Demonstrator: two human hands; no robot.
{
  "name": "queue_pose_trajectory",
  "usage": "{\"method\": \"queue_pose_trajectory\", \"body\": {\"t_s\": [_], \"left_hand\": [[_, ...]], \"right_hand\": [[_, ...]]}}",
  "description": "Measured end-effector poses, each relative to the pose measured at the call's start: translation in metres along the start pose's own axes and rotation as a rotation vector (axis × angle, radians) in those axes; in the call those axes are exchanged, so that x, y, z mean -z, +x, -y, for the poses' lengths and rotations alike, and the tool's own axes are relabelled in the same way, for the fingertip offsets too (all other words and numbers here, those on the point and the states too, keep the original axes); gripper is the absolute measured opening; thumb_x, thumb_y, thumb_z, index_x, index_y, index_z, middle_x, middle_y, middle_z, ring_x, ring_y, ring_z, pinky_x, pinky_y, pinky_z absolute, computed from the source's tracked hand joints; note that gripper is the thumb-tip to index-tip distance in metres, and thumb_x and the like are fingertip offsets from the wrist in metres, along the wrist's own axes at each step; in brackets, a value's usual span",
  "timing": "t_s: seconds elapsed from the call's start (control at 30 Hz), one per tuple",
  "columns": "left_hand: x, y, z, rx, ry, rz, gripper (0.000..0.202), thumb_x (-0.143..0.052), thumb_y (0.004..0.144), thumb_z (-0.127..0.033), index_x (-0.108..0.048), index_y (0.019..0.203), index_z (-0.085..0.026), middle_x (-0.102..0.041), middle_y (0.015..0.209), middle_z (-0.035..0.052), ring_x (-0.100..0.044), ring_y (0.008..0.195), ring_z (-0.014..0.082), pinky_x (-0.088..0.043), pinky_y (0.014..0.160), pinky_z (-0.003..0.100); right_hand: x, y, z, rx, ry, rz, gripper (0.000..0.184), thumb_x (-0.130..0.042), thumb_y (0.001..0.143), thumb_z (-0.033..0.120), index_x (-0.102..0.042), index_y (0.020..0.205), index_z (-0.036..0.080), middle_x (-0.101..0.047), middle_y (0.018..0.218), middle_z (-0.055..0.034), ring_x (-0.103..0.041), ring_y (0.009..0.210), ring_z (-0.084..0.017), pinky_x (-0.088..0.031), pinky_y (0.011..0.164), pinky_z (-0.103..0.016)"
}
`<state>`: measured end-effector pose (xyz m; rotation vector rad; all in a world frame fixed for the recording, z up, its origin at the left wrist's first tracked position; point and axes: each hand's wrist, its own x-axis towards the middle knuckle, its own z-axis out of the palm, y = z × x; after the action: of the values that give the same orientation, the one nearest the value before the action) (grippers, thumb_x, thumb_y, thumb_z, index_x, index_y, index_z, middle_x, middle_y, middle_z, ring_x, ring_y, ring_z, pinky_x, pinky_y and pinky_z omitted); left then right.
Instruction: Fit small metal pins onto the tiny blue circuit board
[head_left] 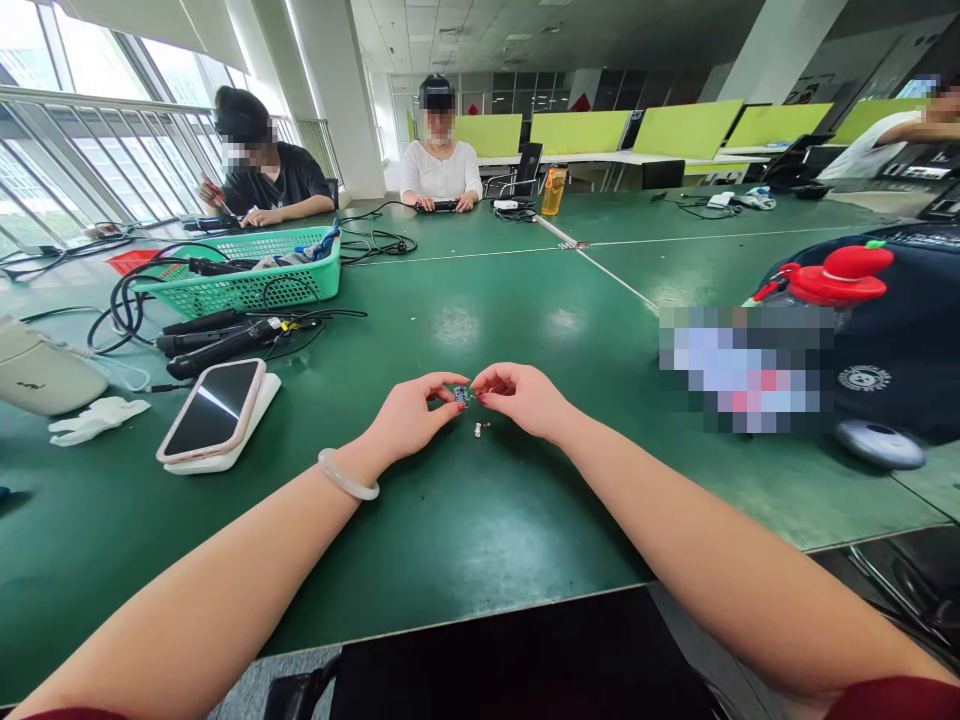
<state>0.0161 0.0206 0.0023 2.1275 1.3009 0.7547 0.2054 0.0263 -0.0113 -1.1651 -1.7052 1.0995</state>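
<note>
My left hand (411, 412) and my right hand (523, 396) meet over the green table (465, 520), fingers pinched together on a tiny dark electronic part (461, 395) held between them. A small metallic piece (481, 428) lies on the table just below my fingertips, untouched. A pale bangle (346, 477) sits on my left wrist.
A phone (212, 410) lies on a white stand at left, with a white glove (94, 418), black tools and cables (217, 340), and a green basket (251, 275) behind. A dark bag with a red-capped bottle (840, 275) sits right. Three other people sit at the far side.
</note>
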Motion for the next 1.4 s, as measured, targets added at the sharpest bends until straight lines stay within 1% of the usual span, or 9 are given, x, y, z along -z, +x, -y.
{"method": "queue_pose_trajectory", "body": {"t_s": [0.1, 0.2, 0.47, 0.6, 0.83, 1.03, 1.2, 1.3, 1.4], "left_hand": [[0.000, 0.000, -0.001, -0.001, 0.004, 0.006, 0.033, -0.058, 0.076, -0.032, -0.062, 0.108, -0.026, -0.068, 0.082, -0.0008, -0.061, 0.075, 0.0156, -0.046, 0.077, 0.030], [0.000, -0.001, -0.001, -0.013, 0.018, 0.012, 0.033, -0.057, 0.076, -0.033, -0.062, 0.108, -0.026, -0.068, 0.082, -0.0008, -0.061, 0.076, 0.0158, -0.046, 0.078, 0.030], [0.000, -0.003, -0.004, -0.030, 0.048, 0.032, 0.033, -0.057, 0.076, -0.034, -0.062, 0.109, -0.027, -0.068, 0.083, -0.0016, -0.061, 0.076, 0.0160, -0.045, 0.078, 0.031], [0.000, -0.002, -0.006, -0.038, 0.058, 0.038, 0.035, -0.058, 0.076, -0.034, -0.061, 0.109, -0.026, -0.068, 0.082, -0.0009, -0.060, 0.074, 0.0164, -0.045, 0.077, 0.032], [0.000, -0.002, -0.004, -0.035, 0.042, 0.070, 0.036, -0.059, 0.076, -0.033, -0.060, 0.111, -0.027, -0.067, 0.080, -0.0020, -0.060, 0.073, 0.0158, -0.045, 0.077, 0.032], [0.000, -0.003, -0.003, -0.087, 0.034, 0.068, 0.036, -0.057, 0.076, -0.027, -0.059, 0.112, -0.026, -0.067, 0.080, -0.0020, -0.060, 0.077, 0.0160, -0.044, 0.081, 0.032], [0.001, -0.003, -0.003, -0.092, -0.002, 0.065, 0.035, -0.055, 0.074, -0.024, -0.060, 0.109, -0.023, -0.065, 0.079, -0.0006, -0.060, 0.075, 0.0157, -0.045, 0.079, 0.031], [0.001, -0.003, -0.003, -0.117, -0.022, 0.062, 0.035, -0.055, 0.072, -0.021, -0.061, 0.107, -0.022, -0.063, 0.075, -0.0018, -0.059, 0.072, 0.0144, -0.046, 0.077, 0.029], [0.001, -0.004, -0.003, -0.147, -0.015, 0.079, 0.039, -0.054, 0.072, -0.019, -0.061, 0.110, -0.023, -0.062, 0.076, -0.0018, -0.059, 0.074, 0.0142, -0.045, 0.079, 0.029]], "right_hand": [[-0.001, 0.001, -0.003, 0.018, 0.075, 0.011, 0.022, -0.058, 0.067, 0.011, -0.059, 0.088, 0.018, -0.063, 0.076, 0.0003, -0.056, 0.065, -0.010, -0.047, 0.068, -0.026], [-0.001, 0.001, -0.004, 0.016, 0.128, 0.018, 0.025, -0.059, 0.069, 0.012, -0.056, 0.094, 0.018, -0.064, 0.073, 0.0011, -0.058, 0.067, -0.010, -0.047, 0.070, -0.026], [-0.003, -0.001, -0.005, 0.026, 0.088, -0.006, 0.034, -0.060, 0.071, 0.014, -0.054, 0.104, 0.018, -0.063, 0.071, 0.0025, -0.057, 0.065, -0.010, -0.046, 0.069, -0.026], [-0.005, -0.001, -0.006, 0.048, 0.077, -0.007, 0.034, -0.060, 0.071, 0.016, -0.054, 0.104, 0.018, -0.062, 0.072, 0.0028, -0.055, 0.064, -0.009, -0.045, 0.067, -0.025], [-0.007, -0.001, -0.005, 0.033, 0.064, -0.018, 0.033, -0.058, 0.072, 0.015, -0.054, 0.104, 0.018, -0.059, 0.072, 0.0033, -0.052, 0.061, -0.008, -0.044, 0.064, -0.024], [-0.009, -0.004, -0.001, 0.068, -0.048, -0.022, 0.033, -0.057, 0.073, 0.015, -0.055, 0.105, 0.021, -0.058, 0.073, 0.0039, -0.051, 0.060, -0.008, -0.045, 0.064, -0.024], [-0.009, -0.006, 0.002, 0.095, -0.094, -0.005, 0.034, -0.057, 0.074, 0.016, -0.054, 0.108, 0.022, -0.057, 0.075, 0.0038, -0.052, 0.062, -0.009, -0.046, 0.067, -0.026], [-0.009, -0.007, 0.005, 0.107, -0.110, 0.000, 0.035, -0.057, 0.074, 0.015, -0.054, 0.107, 0.022, -0.058, 0.075, 0.0035, -0.053, 0.064, -0.009, -0.047, 0.070, -0.027], [-0.010, -0.009, 0.007, 0.112, -0.116, 0.011, 0.036, -0.058, 0.074, 0.015, -0.054, 0.108, 0.022, -0.059, 0.077, 0.0027, -0.054, 0.066, -0.010, -0.047, 0.072, -0.029]]}}
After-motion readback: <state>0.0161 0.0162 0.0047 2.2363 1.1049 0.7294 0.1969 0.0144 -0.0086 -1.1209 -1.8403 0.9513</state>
